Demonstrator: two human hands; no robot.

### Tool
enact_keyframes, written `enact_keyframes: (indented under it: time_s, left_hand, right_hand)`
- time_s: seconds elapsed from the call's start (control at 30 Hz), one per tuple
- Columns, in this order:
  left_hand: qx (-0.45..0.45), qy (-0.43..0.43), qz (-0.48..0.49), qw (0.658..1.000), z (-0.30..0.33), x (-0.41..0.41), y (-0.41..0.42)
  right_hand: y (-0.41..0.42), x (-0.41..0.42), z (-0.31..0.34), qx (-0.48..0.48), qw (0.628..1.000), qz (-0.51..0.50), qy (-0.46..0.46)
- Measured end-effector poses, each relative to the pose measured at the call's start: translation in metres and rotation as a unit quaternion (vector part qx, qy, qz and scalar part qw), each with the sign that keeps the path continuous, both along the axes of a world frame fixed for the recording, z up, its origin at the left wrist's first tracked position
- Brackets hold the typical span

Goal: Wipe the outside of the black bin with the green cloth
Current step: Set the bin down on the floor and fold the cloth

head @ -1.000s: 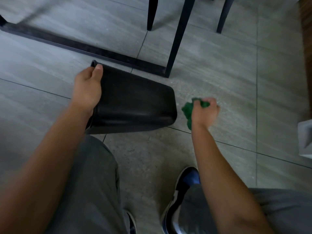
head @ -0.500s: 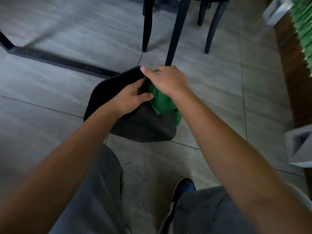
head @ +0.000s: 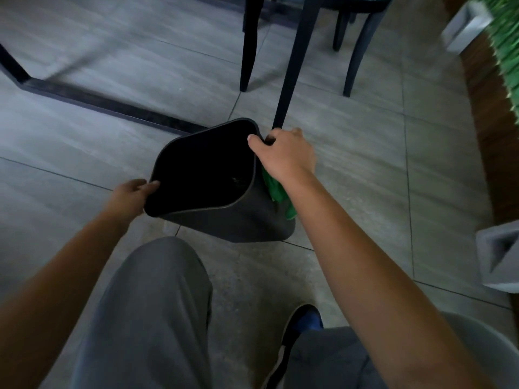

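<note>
Head view showed the black bin no longer lying on its side as a second earlier: it stood tilted on the floor, mouth toward the camera, long axis near upright. The left hand gripped the near-left rim. The right hand pressed the green cloth against the right wall, so wiping looked under way.

The black bin stands tilted on the floor, green cloth against its right side.

A grey tile floor with black chair legs, and green plants at the right edge.
</note>
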State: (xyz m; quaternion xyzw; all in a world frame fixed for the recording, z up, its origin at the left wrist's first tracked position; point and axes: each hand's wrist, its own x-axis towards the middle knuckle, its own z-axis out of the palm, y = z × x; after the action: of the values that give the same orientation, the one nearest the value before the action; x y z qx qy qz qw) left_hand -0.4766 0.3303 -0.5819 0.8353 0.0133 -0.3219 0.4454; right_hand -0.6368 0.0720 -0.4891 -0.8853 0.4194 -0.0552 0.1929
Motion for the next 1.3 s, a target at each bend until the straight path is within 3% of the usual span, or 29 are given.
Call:
enact_keyframes:
  time_s: [0.07,0.1,0.3,0.53,0.73,1.0,1.3]
  left_hand:
    - [-0.076,0.132,0.037,0.988,-0.005,-0.007,-0.003]
    - [-0.086,0.137,0.037,0.986,-0.007,-0.009,-0.007]
    - [-0.099,0.044,0.058,0.992,-0.011,-0.007,-0.016]
    - [-0.087,-0.064,0.051,0.993,0.013,-0.003,-0.025]
    - [-0.076,-0.132,0.018,0.988,0.029,-0.015,-0.038]
    - [0.03,-0.194,-0.054,0.979,0.017,-0.004,-0.054]
    - [0.126,-0.219,-0.059,0.966,0.014,0.002,-0.071]
  right_hand:
    - [-0.001,0.0,0.0,0.01,1.0,0.007,-0.006]
    - [-0.003,0.0,0.001,0.014,1.0,0.009,-0.01]
    - [-0.015,0.0,-0.001,0.047,0.998,-0.028,-0.016]
    - [-0.032,-0.011,0.006,0.162,0.982,0.021,0.097]
    - [-0.03,-0.012,-0.013,0.169,0.984,-0.011,0.058]
    - [-0.048,-0.023,-0.043,0.213,0.964,0.006,0.16]
    - [-0.038,-0.026,-0.052,0.265,0.951,0.023,0.155]
